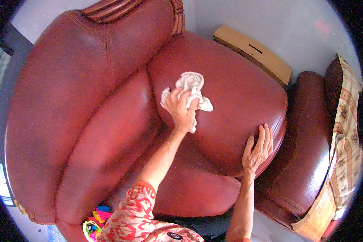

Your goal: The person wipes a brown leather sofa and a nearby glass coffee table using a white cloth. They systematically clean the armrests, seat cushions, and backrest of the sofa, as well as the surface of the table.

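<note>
A crumpled white cloth [193, 82] lies bunched against the upper face of the dark red leather armrest [222, 84]. My left hand [181, 105] is closed over its lower part, pressing it to the leather, and folds of the cloth stick out around the fingers. On the armrest's rounded front edge my right hand [259, 148] rests flat with the fingers stretched out, holding nothing. To the left of the armrest are the sofa's backrest [68, 80] and a padded cushion [113, 121], with the seat [193, 177] below.
Beyond the armrest a brown cardboard box [252, 52] stands by the pale wall [266, 20]. A second red leather seat [302, 145] is at the right, with a patterned cloth cover [347, 161] and a woven mat [316, 218]. Colourful toy pieces [97, 218] sit at the lower left.
</note>
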{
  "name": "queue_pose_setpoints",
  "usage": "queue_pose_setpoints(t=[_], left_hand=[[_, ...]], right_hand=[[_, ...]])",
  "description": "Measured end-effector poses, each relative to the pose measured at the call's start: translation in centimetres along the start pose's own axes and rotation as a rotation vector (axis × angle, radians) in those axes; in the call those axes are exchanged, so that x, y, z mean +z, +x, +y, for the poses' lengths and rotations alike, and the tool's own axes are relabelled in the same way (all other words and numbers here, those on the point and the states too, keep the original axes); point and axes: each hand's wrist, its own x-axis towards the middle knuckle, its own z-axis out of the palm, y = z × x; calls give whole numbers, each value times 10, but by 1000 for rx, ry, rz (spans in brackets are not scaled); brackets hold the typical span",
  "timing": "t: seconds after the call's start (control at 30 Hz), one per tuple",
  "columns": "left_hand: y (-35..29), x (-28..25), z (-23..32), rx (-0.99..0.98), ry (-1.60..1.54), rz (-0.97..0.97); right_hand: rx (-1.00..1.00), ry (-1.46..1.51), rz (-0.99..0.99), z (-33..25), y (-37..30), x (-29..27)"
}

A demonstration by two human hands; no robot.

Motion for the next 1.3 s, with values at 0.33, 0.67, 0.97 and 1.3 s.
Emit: queue_pose_setpoints(t=[0.33,0.67,0.97,1.3], left_hand=[[37,-11,-51,-107,168,182],[-114,1,35,-347,-58,172],[-201,0,109,-326,-188,-38],[-166,-6,48,-270,-176,-12]], right_hand=[[-17,4,26,-5,1,1],[-20,7,67,-5,-1,2],[-43,3,76,-3,-3,7],[-46,13,62,-3,-2,5]])
